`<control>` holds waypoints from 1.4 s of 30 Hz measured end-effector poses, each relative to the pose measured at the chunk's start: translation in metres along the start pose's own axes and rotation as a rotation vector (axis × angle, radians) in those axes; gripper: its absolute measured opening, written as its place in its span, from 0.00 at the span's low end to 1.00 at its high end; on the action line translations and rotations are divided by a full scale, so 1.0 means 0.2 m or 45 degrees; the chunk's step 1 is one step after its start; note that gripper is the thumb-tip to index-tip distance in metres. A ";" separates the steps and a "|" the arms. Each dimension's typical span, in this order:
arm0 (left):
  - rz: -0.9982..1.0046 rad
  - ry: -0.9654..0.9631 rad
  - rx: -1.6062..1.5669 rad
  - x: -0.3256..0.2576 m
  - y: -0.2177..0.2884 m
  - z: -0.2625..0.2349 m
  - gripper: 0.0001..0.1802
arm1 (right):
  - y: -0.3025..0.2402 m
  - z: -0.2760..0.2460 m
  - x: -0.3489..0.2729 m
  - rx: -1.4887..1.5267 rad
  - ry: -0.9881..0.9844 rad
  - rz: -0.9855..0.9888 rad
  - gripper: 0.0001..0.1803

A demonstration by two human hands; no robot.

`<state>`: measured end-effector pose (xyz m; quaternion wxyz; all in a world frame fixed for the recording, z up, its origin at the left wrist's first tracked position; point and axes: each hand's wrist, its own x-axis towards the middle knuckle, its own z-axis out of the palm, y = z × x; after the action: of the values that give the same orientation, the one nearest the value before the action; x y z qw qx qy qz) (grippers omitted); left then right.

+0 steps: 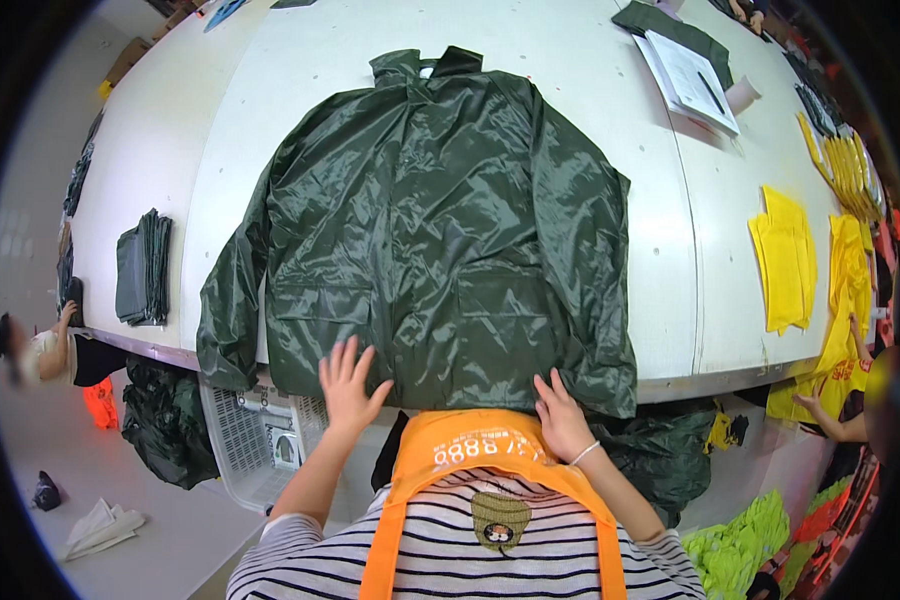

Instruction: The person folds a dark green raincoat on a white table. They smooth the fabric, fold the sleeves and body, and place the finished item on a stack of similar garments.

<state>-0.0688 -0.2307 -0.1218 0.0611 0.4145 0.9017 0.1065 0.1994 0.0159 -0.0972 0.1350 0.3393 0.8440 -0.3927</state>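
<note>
A dark green, shiny rain jacket lies spread on the white table, front up, with its collar away from me and its hem at the near edge. Both sleeves run down along its sides, and two pocket flaps show low on the front. My left hand rests at the hem left of the front closure, fingers spread. Near the right part of the hem is my right hand, its fingers stretched out and touching the fabric. Neither hand grips anything.
A folded dark green stack lies on the table at left; folded yellow garments lie at right. Papers with a pen are at the far right. Below the edge stand a white plastic crate and dark green heaps. Co-workers are at both sides.
</note>
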 end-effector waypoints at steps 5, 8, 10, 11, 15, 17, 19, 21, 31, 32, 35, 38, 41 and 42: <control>-0.063 -0.089 0.091 0.03 -0.24 0.04 0.42 | 0.00 0.15 0.10 -0.438 0.066 0.107 0.32; -0.003 0.052 -0.010 0.42 -0.12 0.22 0.41 | 0.08 -0.03 0.35 -0.654 0.271 0.087 0.35; 0.039 0.166 0.015 0.74 -0.16 0.23 0.40 | 0.07 -0.12 0.65 -0.700 0.435 0.023 0.36; 0.073 0.206 0.042 0.92 -0.19 0.26 0.40 | 0.07 -0.18 0.80 -0.721 0.504 0.017 0.36; 0.110 0.493 0.292 1.57 -0.26 0.29 0.36 | 0.12 -0.46 1.42 -0.941 0.813 0.083 0.35; 0.165 0.680 0.273 1.77 -0.25 0.27 0.33 | 0.06 -0.57 1.57 -0.936 0.936 0.103 0.28; 0.234 0.680 0.102 1.69 -0.17 0.22 0.32 | -0.06 -0.56 1.52 -0.755 0.975 -0.125 0.26; 0.286 0.555 -0.066 1.44 -0.04 0.16 0.31 | -0.17 -0.44 1.24 -0.727 0.802 -0.248 0.27; 0.222 -0.016 -0.051 0.56 -0.09 0.25 0.37 | -0.11 0.18 0.58 -0.500 0.620 -0.070 0.30; 0.222 -0.003 -0.048 0.56 -0.10 0.25 0.37 | -0.14 0.17 0.60 -0.547 0.786 -0.188 0.24; 0.244 0.056 -0.059 0.54 -0.10 0.28 0.37 | -0.30 0.23 0.47 -0.097 0.402 -0.324 0.16; 0.274 0.124 -0.081 0.53 -0.10 0.29 0.36 | -0.40 0.40 0.36 -0.106 0.238 -0.562 0.09; 0.283 0.156 -0.179 0.53 -0.10 0.28 0.34 | -0.38 0.48 0.38 0.023 0.179 -0.565 0.07; 0.316 0.173 -0.325 0.51 -0.07 0.27 0.31 | -0.37 0.48 0.39 0.130 0.165 -0.498 0.06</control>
<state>-0.1348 -0.1549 -0.1805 0.0384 0.5034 0.8248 0.2545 0.0885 -0.0544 -0.1569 -0.0157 0.2000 0.8797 -0.4313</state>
